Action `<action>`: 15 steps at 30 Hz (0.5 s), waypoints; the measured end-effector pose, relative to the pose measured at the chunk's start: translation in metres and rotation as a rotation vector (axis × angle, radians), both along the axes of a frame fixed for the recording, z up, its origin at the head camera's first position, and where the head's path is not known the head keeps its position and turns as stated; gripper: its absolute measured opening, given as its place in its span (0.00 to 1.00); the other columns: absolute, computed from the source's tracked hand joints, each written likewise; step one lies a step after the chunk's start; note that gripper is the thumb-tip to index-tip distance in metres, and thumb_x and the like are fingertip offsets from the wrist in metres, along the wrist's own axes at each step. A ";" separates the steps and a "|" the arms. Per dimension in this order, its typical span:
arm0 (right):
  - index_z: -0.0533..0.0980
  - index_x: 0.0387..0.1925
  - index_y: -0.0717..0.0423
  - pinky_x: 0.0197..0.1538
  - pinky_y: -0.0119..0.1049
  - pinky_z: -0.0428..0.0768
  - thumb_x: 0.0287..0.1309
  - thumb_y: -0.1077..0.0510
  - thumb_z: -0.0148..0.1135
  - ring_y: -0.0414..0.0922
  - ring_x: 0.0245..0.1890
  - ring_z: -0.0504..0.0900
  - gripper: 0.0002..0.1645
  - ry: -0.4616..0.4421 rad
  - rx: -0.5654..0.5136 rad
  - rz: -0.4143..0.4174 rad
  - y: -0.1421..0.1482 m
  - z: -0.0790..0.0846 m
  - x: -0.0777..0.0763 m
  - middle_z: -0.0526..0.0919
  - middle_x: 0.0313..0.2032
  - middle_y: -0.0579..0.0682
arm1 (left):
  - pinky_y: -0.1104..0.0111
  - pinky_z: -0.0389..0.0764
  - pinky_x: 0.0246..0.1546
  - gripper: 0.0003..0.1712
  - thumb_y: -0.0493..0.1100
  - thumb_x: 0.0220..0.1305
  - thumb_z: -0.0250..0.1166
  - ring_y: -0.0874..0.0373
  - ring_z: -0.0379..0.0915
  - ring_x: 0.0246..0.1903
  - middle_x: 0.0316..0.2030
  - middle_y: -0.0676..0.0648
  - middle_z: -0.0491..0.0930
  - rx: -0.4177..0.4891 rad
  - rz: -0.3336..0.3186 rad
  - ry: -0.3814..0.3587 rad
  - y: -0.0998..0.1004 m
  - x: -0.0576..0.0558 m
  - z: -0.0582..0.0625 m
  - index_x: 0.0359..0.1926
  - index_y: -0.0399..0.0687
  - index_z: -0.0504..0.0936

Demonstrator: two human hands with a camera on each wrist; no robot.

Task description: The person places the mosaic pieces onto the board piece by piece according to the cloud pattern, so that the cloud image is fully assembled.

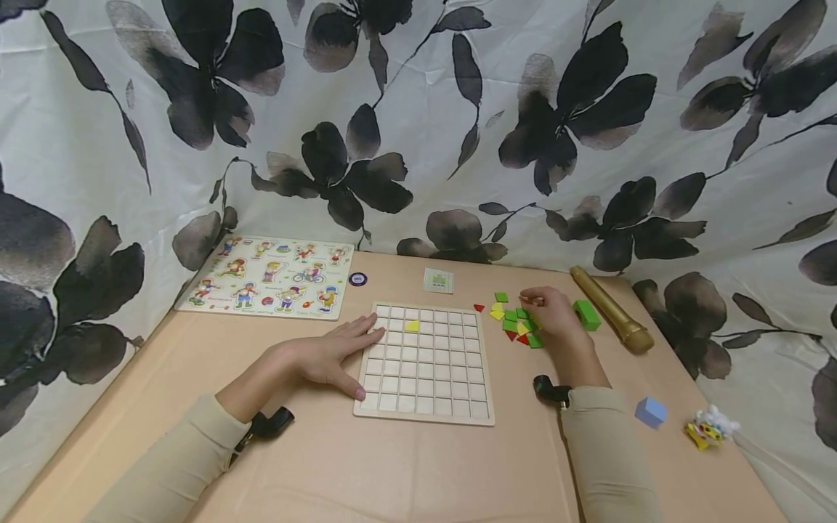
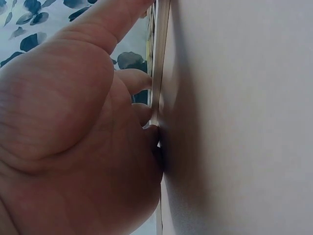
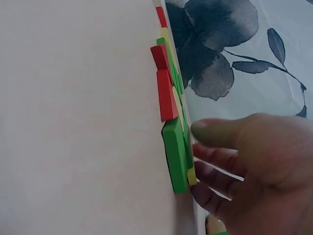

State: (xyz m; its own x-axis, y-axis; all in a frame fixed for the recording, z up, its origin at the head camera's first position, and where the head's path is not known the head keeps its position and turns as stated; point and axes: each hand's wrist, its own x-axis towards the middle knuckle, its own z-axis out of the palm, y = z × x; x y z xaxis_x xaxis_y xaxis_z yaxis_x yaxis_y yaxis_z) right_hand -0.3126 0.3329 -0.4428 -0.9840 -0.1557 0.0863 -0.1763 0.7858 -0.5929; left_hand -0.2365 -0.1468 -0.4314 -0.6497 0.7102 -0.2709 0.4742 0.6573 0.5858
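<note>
A white gridded board (image 1: 425, 369) with a pale wooden rim lies in the middle of the table. One yellow square tile (image 1: 412, 326) sits in a cell of its upper left part. My left hand (image 1: 333, 356) rests along the board's left edge, fingers spread and thumb near the lower corner. At the right, my right hand (image 1: 556, 316) reaches over a loose pile of green, yellow and red tiles (image 1: 525, 328). In the right wrist view its thumb (image 3: 217, 133) and loosely bent fingers are right beside a green tile (image 3: 175, 156) and red tiles (image 3: 166, 95).
Behind the board lie a small printed card (image 1: 438, 281) and a dark round disc (image 1: 357, 279). A picture board of children (image 1: 268, 280) is at back left. To the right are a green block (image 1: 587, 315), a gold tube (image 1: 611, 309), a blue block (image 1: 650, 412) and a small toy figure (image 1: 711, 427).
</note>
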 end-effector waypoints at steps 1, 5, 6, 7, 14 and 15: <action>0.77 0.63 0.69 0.61 0.60 0.78 0.74 0.65 0.56 0.66 0.58 0.79 0.21 0.011 0.017 0.000 0.001 -0.002 -0.001 0.79 0.59 0.70 | 0.41 0.38 0.81 0.68 0.67 0.55 0.76 0.42 0.22 0.83 0.85 0.46 0.28 -0.002 0.000 0.001 0.000 0.000 0.000 0.85 0.55 0.47; 0.79 0.61 0.67 0.63 0.62 0.77 0.75 0.63 0.56 0.66 0.59 0.78 0.19 0.020 0.064 -0.006 0.002 -0.006 -0.003 0.78 0.57 0.68 | 0.41 0.38 0.81 0.68 0.67 0.55 0.76 0.42 0.22 0.83 0.85 0.46 0.28 -0.006 0.000 0.001 0.000 0.000 0.001 0.85 0.54 0.46; 0.79 0.61 0.67 0.63 0.61 0.77 0.75 0.63 0.56 0.65 0.58 0.78 0.19 0.019 0.065 -0.008 0.002 -0.007 -0.003 0.78 0.57 0.68 | 0.40 0.38 0.81 0.68 0.67 0.55 0.76 0.41 0.22 0.83 0.85 0.45 0.28 -0.006 0.000 0.002 0.000 0.000 0.002 0.85 0.53 0.46; 0.79 0.60 0.67 0.62 0.61 0.77 0.75 0.63 0.56 0.64 0.56 0.78 0.18 0.019 0.065 -0.012 0.002 -0.007 -0.004 0.78 0.56 0.68 | 0.40 0.38 0.81 0.68 0.67 0.55 0.76 0.41 0.22 0.83 0.85 0.45 0.28 -0.006 -0.001 0.003 0.001 0.001 0.002 0.85 0.53 0.46; 0.78 0.51 0.65 0.48 0.48 0.77 0.72 0.65 0.60 0.58 0.45 0.78 0.10 0.053 0.011 -0.059 -0.001 -0.005 -0.004 0.81 0.49 0.65 | 0.40 0.38 0.81 0.68 0.67 0.55 0.76 0.41 0.23 0.83 0.85 0.44 0.28 -0.006 -0.006 0.005 0.001 0.001 0.004 0.85 0.52 0.46; 0.79 0.50 0.65 0.47 0.44 0.77 0.72 0.65 0.60 0.56 0.43 0.78 0.09 0.055 -0.009 -0.071 -0.002 -0.004 -0.005 0.82 0.47 0.64 | 0.41 0.38 0.81 0.68 0.67 0.55 0.76 0.41 0.23 0.83 0.85 0.44 0.28 -0.007 -0.007 0.007 0.001 0.001 0.004 0.85 0.52 0.46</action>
State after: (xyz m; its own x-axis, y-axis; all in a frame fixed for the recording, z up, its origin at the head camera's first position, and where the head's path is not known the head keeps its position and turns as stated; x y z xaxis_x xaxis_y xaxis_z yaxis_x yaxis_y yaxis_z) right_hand -0.3171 0.3314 -0.4468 -0.9863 -0.0847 0.1418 -0.1530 0.7923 -0.5906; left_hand -0.2358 -0.1460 -0.4275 -0.6469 0.7126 -0.2716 0.4826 0.6583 0.5777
